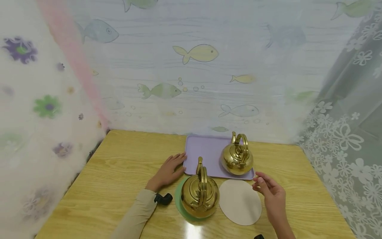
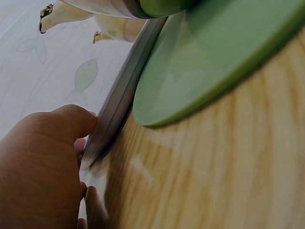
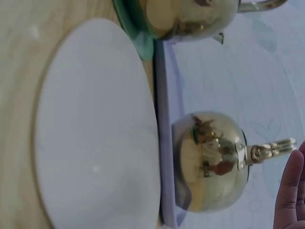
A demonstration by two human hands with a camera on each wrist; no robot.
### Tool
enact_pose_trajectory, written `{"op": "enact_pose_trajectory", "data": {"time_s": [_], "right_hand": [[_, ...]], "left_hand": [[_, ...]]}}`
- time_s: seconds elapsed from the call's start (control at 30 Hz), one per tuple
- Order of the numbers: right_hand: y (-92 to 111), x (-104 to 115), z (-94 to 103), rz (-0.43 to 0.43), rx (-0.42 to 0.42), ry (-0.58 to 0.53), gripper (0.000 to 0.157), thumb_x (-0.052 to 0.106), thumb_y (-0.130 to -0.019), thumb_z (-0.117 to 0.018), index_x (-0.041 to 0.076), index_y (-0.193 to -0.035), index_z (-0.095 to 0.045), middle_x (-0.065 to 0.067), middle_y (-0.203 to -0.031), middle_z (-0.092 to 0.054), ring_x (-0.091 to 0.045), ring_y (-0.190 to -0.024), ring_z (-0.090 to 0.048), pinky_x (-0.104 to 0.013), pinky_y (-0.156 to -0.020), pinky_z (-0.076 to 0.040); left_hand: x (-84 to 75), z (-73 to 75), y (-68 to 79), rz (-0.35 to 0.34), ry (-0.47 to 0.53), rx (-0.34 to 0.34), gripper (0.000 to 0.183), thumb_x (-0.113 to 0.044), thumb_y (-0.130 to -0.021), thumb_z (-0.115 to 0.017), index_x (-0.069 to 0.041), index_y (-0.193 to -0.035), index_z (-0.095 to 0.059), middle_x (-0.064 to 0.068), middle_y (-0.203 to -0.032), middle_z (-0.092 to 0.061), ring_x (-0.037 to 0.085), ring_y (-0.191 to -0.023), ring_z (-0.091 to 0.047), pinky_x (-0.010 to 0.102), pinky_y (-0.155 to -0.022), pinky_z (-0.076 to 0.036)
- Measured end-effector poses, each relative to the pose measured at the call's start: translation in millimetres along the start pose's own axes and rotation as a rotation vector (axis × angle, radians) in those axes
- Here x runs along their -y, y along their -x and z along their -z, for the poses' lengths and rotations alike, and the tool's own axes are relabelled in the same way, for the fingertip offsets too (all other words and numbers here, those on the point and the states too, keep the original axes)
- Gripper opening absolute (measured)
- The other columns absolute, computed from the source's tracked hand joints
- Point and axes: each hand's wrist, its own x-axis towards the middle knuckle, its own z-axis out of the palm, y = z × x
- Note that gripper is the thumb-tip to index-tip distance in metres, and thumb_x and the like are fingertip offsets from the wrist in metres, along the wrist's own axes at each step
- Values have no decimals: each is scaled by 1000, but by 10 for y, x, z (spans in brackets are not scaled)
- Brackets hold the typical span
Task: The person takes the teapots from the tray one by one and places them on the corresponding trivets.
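Note:
My left hand [image 1: 168, 171] lies at the left edge of a lilac tray [image 1: 199, 149], fingers extended; in the left wrist view its thumb touches the tray's rim [image 2: 116, 93]. On the tray's right side stands one golden kettle [image 1: 237, 161], its spout toward the back. A second golden kettle [image 1: 195, 197] stands nearer, on a round green mat [image 1: 178, 197]. My right hand [image 1: 273, 196] hovers by the tray's front right corner, fingers loosely bent and holding nothing. To its left is a round off-white mat [image 1: 241, 203] with nothing on it.
The wooden table [image 1: 128, 156] meets a fish-printed curtain [image 1: 191, 76] along its back edge. A flower-patterned curtain [image 1: 47, 139] hangs at the left, and a sheer floral one [image 1: 349, 159] at the right. A black wrist device [image 1: 163, 199] sits on the left wrist.

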Motion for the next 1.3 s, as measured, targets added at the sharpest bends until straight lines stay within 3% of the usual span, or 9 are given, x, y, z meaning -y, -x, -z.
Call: {"op": "enact_pose_trajectory", "data": {"time_s": [0.13, 0.4, 0.7, 0.9, 1.3], "right_hand": [[-142, 7, 47, 0, 0, -11, 21, 8, -104, -56, -1, -117, -70, 0, -96, -74, -11, -85, -70, -22, -76, -61], [-436, 18, 102, 1, 20, -48, 28, 10, -105, -54, -2, -129, -63, 5, -107, -72, -7, -97, -69, -19, -85, -58], [-664, 69, 74, 10, 57, -42, 41, 11, -105, -55, -12, -139, -50, 7, -116, -70, -5, -107, -66, -16, -93, -54], [-800, 65, 20, 30, 138, -45, 47, 9, -105, -54, -18, -142, -43, 8, -119, -71, -3, -110, -67, -16, -95, -53], [-932, 44, -90, 19, 236, -87, 40, 14, -108, -51, -13, -138, -52, 8, -118, -71, -4, -111, -66, -19, -100, -52]], "left_hand": [[14, -6, -9, 8, -4, 11, 59, -35, -105, -52, -7, -156, -41, 7, -164, -34, 33, -152, -30, 54, -127, -14], [-1, 0, -12, 6, -7, 17, 59, -36, -105, -51, -7, -156, -41, 6, -165, -34, 33, -152, -30, 53, -127, -14], [12, -13, -18, 11, -14, 17, 59, -36, -106, -50, -8, -156, -41, 6, -165, -33, 32, -153, -29, 52, -128, -13], [9, 0, -11, 2, -9, 9, 59, -35, -105, -52, -6, -155, -42, 7, -164, -35, 33, -152, -31, 54, -127, -14], [10, 1, -17, 1, -11, 11, 59, -35, -105, -52, -6, -155, -43, 7, -164, -35, 34, -152, -31, 54, -127, -15]]}}
